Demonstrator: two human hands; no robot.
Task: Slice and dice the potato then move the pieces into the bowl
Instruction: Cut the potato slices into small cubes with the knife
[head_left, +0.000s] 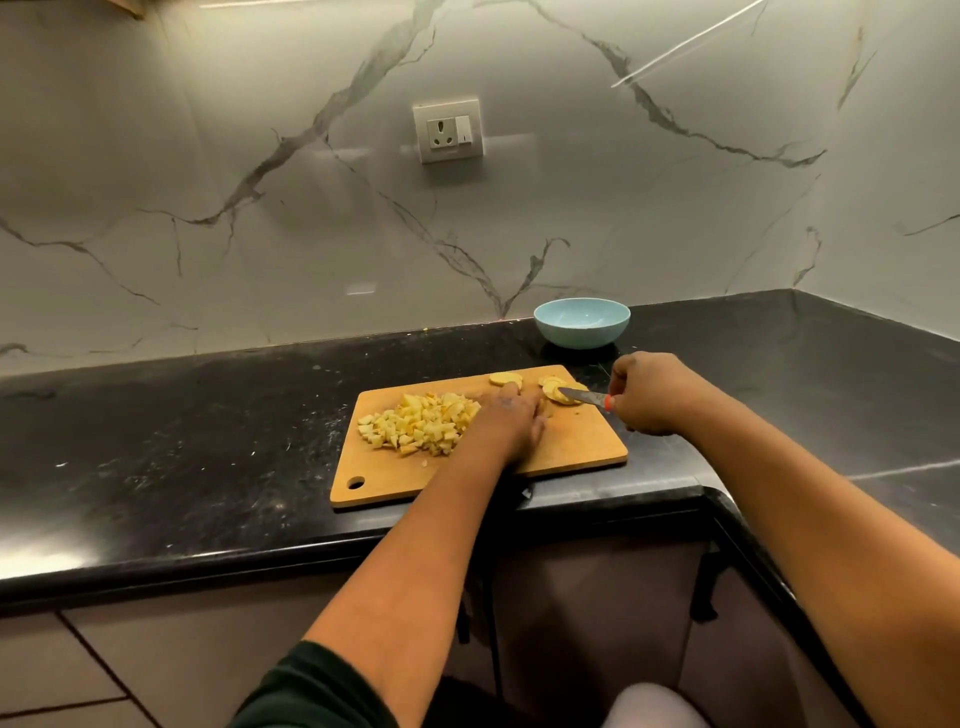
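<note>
A wooden cutting board (582, 447) lies on the black counter near its front edge. A heap of diced potato (415, 423) covers the board's left half. Several round potato slices (551, 388) lie at the board's far right, with another slice (503, 379) at the far edge. My left hand (511, 421) rests flat on the board between the heap and the slices, fingers straight. My right hand (649, 392) grips a knife (584, 397) by its orange handle, the blade tip lying on the slices. A light blue bowl (582, 321) stands empty behind the board.
The black counter (182, 441) runs left and turns a corner at the right, with a rounded front edge. A marble backsplash with a wall socket (448, 130) rises behind. Cabinet fronts and floor tiles lie below.
</note>
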